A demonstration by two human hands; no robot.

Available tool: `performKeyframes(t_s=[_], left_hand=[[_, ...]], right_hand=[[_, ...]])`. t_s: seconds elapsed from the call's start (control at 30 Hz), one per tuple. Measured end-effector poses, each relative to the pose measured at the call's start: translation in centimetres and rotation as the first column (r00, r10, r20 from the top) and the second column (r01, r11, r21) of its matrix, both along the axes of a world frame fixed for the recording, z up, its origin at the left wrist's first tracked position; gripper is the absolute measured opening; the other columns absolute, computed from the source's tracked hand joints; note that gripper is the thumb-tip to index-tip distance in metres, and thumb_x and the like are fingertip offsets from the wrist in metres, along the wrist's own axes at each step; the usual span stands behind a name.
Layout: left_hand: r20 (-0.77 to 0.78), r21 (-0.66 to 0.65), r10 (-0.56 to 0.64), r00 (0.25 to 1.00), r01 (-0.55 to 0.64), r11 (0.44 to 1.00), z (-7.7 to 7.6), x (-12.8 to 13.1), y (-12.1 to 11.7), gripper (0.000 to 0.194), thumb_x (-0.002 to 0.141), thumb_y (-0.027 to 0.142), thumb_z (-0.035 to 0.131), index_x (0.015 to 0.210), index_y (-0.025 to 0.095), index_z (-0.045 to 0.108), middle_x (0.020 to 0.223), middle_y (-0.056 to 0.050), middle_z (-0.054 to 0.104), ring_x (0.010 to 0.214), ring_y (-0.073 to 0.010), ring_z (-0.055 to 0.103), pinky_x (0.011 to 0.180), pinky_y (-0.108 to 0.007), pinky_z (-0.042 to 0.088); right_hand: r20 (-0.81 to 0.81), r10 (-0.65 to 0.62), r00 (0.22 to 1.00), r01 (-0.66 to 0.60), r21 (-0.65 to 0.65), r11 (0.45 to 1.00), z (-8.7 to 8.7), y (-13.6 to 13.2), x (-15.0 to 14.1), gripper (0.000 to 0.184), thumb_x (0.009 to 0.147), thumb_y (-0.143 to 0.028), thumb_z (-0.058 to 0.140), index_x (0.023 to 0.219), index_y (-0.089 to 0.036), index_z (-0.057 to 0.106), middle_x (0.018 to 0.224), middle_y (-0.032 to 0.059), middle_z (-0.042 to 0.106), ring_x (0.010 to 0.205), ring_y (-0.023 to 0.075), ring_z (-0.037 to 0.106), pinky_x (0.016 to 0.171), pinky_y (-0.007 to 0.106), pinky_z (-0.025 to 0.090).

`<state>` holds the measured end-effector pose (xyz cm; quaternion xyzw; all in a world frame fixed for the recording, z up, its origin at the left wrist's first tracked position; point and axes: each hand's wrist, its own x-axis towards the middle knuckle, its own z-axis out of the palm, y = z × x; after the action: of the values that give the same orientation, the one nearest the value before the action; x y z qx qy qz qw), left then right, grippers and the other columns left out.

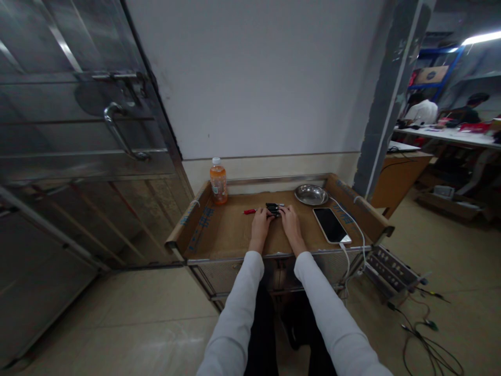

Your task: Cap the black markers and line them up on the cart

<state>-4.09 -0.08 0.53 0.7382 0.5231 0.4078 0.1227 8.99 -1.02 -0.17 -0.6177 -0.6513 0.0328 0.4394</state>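
A large steel door with a curved handle (121, 133) filled the far left of the scene. To its right stood the cardboard-lined counter (219, 235) with raised edges. At its far left corner stood a clear plastic bottle of orange drink (218, 181), upright and well apart from the hands. A small red pen-like object (249, 211) lay flat just left of the work. The left hand (261, 219) and the right hand (290, 218) rested side by side near the middle of the counter, both curled around a small black glossy object (273, 209) with a pale metallic tip pointing right. It sat at the fingertips of both hands, on or just above the counter; it was too small to say which, or what it was. It seemed light and rigid, with smooth faces likely to slip, so the pinch at its two ends looked the surest hold. Farther right a shallow round steel dish (311, 195) sat at the far edge, and nearer lay a black smartphone (331, 225) with a white cable (354, 224) plugged into its near end. At the far right, people sat at a long white table (450, 136).
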Motion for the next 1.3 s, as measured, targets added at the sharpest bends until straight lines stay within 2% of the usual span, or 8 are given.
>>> performKeyframes(t_s=[0.2, 0.4, 0.53, 0.7, 1.0, 1.3], left_hand=[[-0.033, -0.016, -0.032, 0.999, 0.031, 0.999, -0.2, 0.5, 0.2, 0.006, 0.084, 0.013, 0.056, 0.088, 0.017, 0.059, 0.099, -0.006, 0.056, 0.094, -0.0172, 0.057, 0.089, -0.032, 0.047], [-0.030, -0.031, -0.033, 0.999, 0.032, 0.999, -0.4, 0.7, 0.6, 0.017, 0.087, 0.011, 0.047, 0.094, 0.016, 0.062, 0.101, -0.008, 0.058, 0.095, -0.0182, 0.057, 0.090, -0.032, 0.046], [-0.028, -0.020, -0.006, 1.000, 0.005, 1.000, -0.5, 0.7, 0.6, 0.021, 0.088, 0.009, 0.043, 0.094, 0.015, 0.062, 0.102, -0.010, 0.058, 0.094, -0.0183, 0.058, 0.088, -0.031, 0.046], [-0.041, 0.060, 0.041, 0.998, -0.038, 0.997, -0.6, 0.9, 0.6, 0.022, 0.086, 0.005, 0.042, 0.094, 0.015, 0.060, 0.100, -0.011, 0.056, 0.095, -0.0193, 0.057, 0.090, -0.035, 0.046], [-0.160, 0.124, 0.015, 0.987, 0.005, 0.992, -0.7, 1.0, 0.4, 0.013, 0.087, 0.010, 0.047, 0.086, 0.016, 0.058, 0.095, -0.010, 0.056, 0.098, -0.0218, 0.055, 0.092, -0.039, 0.045], [-0.200, 0.113, 0.073, 0.977, -0.051, 0.992, 0.2, 0.7, -0.1, 0.013, 0.086, 0.008, 0.048, 0.089, 0.016, 0.058, 0.096, -0.009, 0.057, 0.097, -0.0196, 0.055, 0.091, -0.034, 0.044]], right_hand=[[-0.012, 0.085, 0.996, -0.085, -0.007, 0.996, -0.5, 0.5, -0.2, 0.027, 0.090, -0.019, 0.046, 0.106, -0.014, 0.067, 0.106, 0.0109, 0.060, 0.096, 0.0183, 0.060, 0.089, 0.029, 0.047], [-0.019, 0.168, 0.986, -0.167, 0.043, 0.985, -1.2, 0.8, 0.0, 0.028, 0.083, -0.012, 0.052, 0.106, -0.019, 0.066, 0.112, 0.0099, 0.060, 0.104, 0.0204, 0.059, 0.096, 0.034, 0.045], [0.014, 0.213, 0.977, -0.213, 0.036, 0.976, -1.0, 0.6, 0.0, 0.030, 0.081, -0.013, 0.054, 0.108, -0.021, 0.064, 0.114, 0.0088, 0.060, 0.106, 0.0201, 0.058, 0.096, 0.035, 0.044], [0.125, 0.146, 0.981, -0.144, -0.023, 0.989, -0.2, 0.1, -0.2, 0.032, 0.082, -0.010, 0.050, 0.109, -0.020, 0.063, 0.113, 0.0091, 0.062, 0.106, 0.0210, 0.056, 0.094, 0.037, 0.041], [0.202, 0.040, 0.979, -0.033, -0.037, 0.999, 0.1, -0.3, -0.1, 0.029, 0.085, -0.008, 0.043, 0.102, -0.019, 0.064, 0.106, 0.0086, 0.065, 0.101, 0.0205, 0.056, 0.088, 0.032, 0.038], [0.260, -0.099, 0.960, 0.128, -0.096, 0.987, 0.8, -1.0, -0.2, 0.028, 0.085, -0.008, 0.043, 0.099, -0.017, 0.066, 0.103, 0.0102, 0.063, 0.099, 0.0203, 0.055, 0.086, 0.031, 0.036]])
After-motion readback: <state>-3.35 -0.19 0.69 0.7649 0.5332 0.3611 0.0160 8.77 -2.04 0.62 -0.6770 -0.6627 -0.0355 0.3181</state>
